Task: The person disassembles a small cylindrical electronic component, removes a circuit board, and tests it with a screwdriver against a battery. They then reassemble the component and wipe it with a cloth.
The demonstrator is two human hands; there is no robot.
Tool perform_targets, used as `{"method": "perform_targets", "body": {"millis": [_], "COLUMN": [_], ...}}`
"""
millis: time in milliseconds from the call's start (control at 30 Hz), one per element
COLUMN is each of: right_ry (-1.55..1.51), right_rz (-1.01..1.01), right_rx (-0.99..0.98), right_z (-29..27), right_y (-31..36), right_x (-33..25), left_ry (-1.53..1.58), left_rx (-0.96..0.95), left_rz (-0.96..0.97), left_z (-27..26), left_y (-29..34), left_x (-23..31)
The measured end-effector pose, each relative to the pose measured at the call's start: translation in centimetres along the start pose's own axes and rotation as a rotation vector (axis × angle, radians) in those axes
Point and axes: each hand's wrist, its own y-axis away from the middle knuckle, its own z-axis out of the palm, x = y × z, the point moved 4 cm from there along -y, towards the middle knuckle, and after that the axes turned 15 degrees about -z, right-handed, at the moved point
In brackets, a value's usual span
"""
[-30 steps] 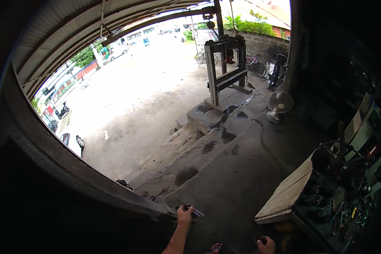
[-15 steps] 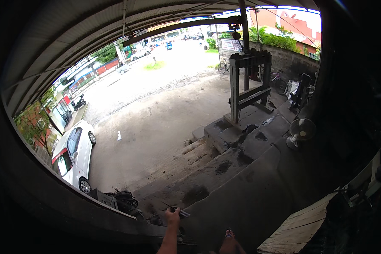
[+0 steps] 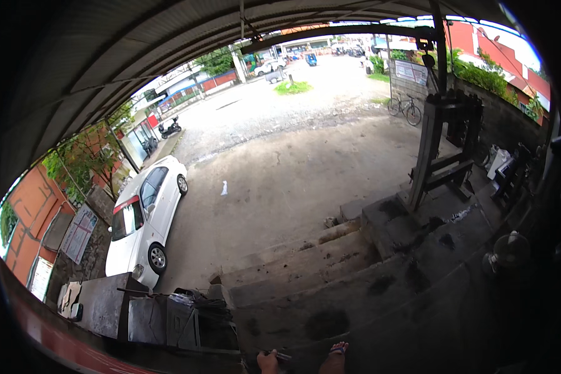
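Low in the view, my left hand (image 3: 268, 362) has its fingers closed around a slim, silvery-grey tool (image 3: 283, 356). One end of the tool sticks out to the right of the fingers; shadow and the small size hide what kind it is. Only the hand and wrist show at the lower edge. To its right is my foot (image 3: 338, 348) in a strapped sandal, on the dark concrete floor. My right hand is out of view.
Grey metal boxes (image 3: 148, 319) with clutter on top stand left of my hand. Concrete steps (image 3: 305, 257) lead down to a yard with a parked white car (image 3: 159, 194). Right of the steps rises a heavy metal frame (image 3: 425, 159); a fan (image 3: 510, 252) stands at the right.
The view has swung left, so the car, steps and frame sit further right and more of the boxes shows. My left hand, still gripping the tool, is lower in the view.
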Motion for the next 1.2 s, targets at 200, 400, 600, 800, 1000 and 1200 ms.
{"method": "perform_targets", "body": {"millis": [200, 400, 600, 800, 1000, 1200], "right_ry": [0.066, -0.099, -0.223, -0.624, -0.773, -0.883], "right_rz": [0.264, 0.403, 0.518, 0.774, 0.955, 1.172], "right_rx": [-0.137, 0.156, 0.481, 0.782, 0.94, 1.119], "right_z": [6.8, 8.4, 9.6, 14.9, 13.7, 10.9], "right_y": [5.5, 13.4, 25.2, 39.6, 49.3, 58.1], "right_x": [1.6, 3.4, 9.0, 15.1, 20.4, 24.2], "left_ry": [-0.109, -0.68, -0.7, -0.919, -0.995, -1.13], "left_rx": [-0.266, -0.369, -0.825, -1.211, -1.514, -1.533], "left_rz": [0.112, 0.414, 0.394, 0.834, 0.953, 1.213], "left_z": [11.7, 28.5, 42.9, 45.3, 36.0, 29.8], "left_y": [-3.0, 0.3, 18.6, 42.0, 57.8, 65.0], "left_x": [10.7, 18.9, 18.3, 4.8, -13.9, -21.1]}}
